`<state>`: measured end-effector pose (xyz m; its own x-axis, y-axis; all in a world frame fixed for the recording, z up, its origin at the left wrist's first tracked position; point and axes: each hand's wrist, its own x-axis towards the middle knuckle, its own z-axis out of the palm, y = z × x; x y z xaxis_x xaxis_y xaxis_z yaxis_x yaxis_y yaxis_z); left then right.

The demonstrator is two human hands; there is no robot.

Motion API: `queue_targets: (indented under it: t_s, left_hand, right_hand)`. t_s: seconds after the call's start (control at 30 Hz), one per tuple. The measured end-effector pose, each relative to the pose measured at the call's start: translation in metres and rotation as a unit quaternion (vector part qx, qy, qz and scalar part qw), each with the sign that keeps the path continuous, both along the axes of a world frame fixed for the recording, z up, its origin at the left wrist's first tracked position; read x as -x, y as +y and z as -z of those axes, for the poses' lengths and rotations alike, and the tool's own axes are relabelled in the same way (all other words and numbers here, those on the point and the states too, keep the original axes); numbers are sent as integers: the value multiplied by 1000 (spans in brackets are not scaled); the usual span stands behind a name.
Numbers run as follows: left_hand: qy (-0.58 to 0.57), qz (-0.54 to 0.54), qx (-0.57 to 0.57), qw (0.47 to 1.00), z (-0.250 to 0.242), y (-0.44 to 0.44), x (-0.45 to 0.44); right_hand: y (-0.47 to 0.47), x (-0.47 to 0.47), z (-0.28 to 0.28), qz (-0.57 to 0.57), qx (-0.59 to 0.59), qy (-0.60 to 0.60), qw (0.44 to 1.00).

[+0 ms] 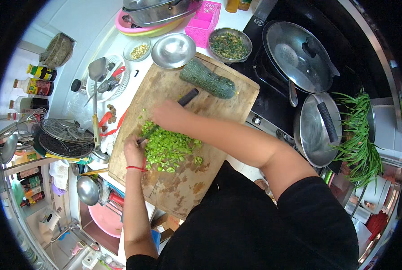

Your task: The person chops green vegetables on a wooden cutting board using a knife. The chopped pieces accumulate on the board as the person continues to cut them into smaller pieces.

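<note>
Chopped green vegetable pieces [170, 148] lie spread over a wooden cutting board [184, 199]. My right hand [170, 115], somewhat blurred, grips a knife near its dark handle [188, 97]. The dark blade [150, 132] reaches down-left over the pieces. At its far end, my left hand [134, 148], with a red cord at the wrist, has its fingers on the blade's tip. A dark green squash [207, 79] rests whole near the board's upper edge, beyond the knife handle. Much of the blade is hidden by my right hand.
A steel bowl [173, 50] touches the board's top edge; a bowl of cooked greens [229, 45] stands beside it. Right are a lidded wok [298, 57], a steel pan [317, 135] and long green leaves [359, 138]. A utensil basket [120, 84] stands left.
</note>
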<state>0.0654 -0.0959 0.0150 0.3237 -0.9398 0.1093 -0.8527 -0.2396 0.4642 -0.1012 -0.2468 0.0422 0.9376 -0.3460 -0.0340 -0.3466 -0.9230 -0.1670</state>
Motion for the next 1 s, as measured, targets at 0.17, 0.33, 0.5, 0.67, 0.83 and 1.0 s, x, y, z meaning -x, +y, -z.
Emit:
queue_targets:
  t_s: [0.17,0.33,0.5,0.67,0.83,1.0]
  left_hand:
    - [-6,21,3,1000,3,-2,1]
    - [30,54,3,998,-34,9,16]
    - [24,157,-4,987,-49,42,29]
    - [21,214,-57,975,-38,93,44]
    - [44,185,-119,974,-31,94,75]
    - [34,155,-114,981,-25,42,48]
  right_hand:
    - [1,9,1,3,-18,13,1000]
    - [33,37,-38,20,-34,6,999]
    - [99,76,-41,47,-119,-18,992]
    - [139,105,-42,28,-221,40,974]
    - [123,125,-9,39,-238,69,968]
    - [53,90,-12,27,-210,91,973]
